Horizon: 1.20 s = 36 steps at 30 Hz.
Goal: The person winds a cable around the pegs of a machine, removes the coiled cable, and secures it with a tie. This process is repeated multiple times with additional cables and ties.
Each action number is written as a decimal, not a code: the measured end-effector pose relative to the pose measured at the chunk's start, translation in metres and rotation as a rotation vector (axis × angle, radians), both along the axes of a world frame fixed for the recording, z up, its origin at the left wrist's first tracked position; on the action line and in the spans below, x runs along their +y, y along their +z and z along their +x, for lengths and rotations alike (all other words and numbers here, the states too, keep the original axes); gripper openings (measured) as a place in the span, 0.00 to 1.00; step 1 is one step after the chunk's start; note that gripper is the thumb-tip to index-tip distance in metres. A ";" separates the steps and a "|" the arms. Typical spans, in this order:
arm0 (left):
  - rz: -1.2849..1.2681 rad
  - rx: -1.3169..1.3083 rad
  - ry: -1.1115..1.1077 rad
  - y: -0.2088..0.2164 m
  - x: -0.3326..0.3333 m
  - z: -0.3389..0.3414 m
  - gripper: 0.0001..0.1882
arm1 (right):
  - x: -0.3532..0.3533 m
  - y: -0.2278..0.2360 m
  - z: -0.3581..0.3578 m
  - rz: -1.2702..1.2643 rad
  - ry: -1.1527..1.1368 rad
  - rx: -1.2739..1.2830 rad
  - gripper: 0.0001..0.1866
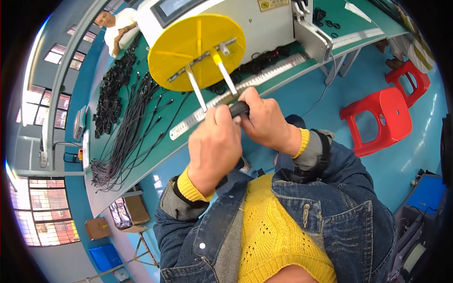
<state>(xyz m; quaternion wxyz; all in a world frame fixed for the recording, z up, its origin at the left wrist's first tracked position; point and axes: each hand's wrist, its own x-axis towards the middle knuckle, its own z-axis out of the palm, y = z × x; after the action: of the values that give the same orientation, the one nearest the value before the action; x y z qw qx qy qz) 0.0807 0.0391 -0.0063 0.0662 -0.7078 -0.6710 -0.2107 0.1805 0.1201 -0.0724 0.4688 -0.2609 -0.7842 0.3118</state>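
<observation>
A small black coil of cable (239, 109) is pinched between my two hands, just in front of the table's edge. My left hand (213, 144) has its fingers closed at the coil's left side, and my right hand (266, 120) grips it from the right. Right above the hands, two metal pegs (196, 88) stick out from a yellow disc (165, 52) on a white winding machine (269, 28). No cable shows on the pegs. My fingers hide part of the coil.
Loose black cables (137, 113) and a dark pile of coiled ones (111, 94) lie on the green table (163, 111) at left. A steel ruler (186, 126) runs along its edge. Red stools (377, 122) stand at right. Another person (123, 30) sits at the far left.
</observation>
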 end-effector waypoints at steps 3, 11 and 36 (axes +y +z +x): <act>-0.192 -0.181 0.001 -0.046 -0.011 -0.008 0.11 | -0.006 -0.040 0.010 -0.008 0.077 -0.144 0.11; -0.817 -2.063 0.062 -0.142 -0.013 -0.038 0.22 | -0.010 -0.128 -0.002 -0.076 0.299 -0.230 0.09; -1.287 -1.859 -0.050 -0.208 -0.020 -0.053 0.16 | -0.018 -0.178 -0.006 -0.288 0.405 -0.296 0.06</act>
<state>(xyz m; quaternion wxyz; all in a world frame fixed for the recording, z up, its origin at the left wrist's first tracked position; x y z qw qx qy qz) 0.0274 0.0189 -0.2148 -0.8393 -0.1924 -0.4296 -0.2720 0.1746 0.1021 -0.2509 0.2356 -0.2055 -0.8277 0.4660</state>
